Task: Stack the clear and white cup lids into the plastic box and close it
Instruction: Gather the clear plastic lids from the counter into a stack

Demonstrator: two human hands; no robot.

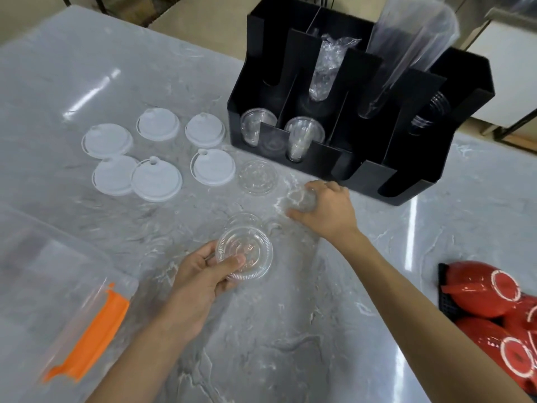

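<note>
The task looks to be in its early, gathering stage: nothing can be seen inside the plastic box point(55, 274), which sits at the lower left of the marble counter point(290, 344) with its orange latch point(90, 330) showing, and I cannot tell whether its cover is on or off. The left hand point(200, 283) grips a small stack of clear lids point(245, 254), thumb on top and fingers beneath, held just above the counter. The right hand point(325, 207) is curled over another clear lid point(302, 199) beside the black cup organizer point(363, 112), apparently closing on it, though the blur keeps me from saying it is lifted. One more clear lid point(257, 177) lies flat between the hands and the white ones, and there may be a further one just behind the held stack. Six white lids point(158, 123) lie untouched in two rows, well apart from the box. So collecting the clear lids is partly done; the white lids, loading and closing all remain
</note>
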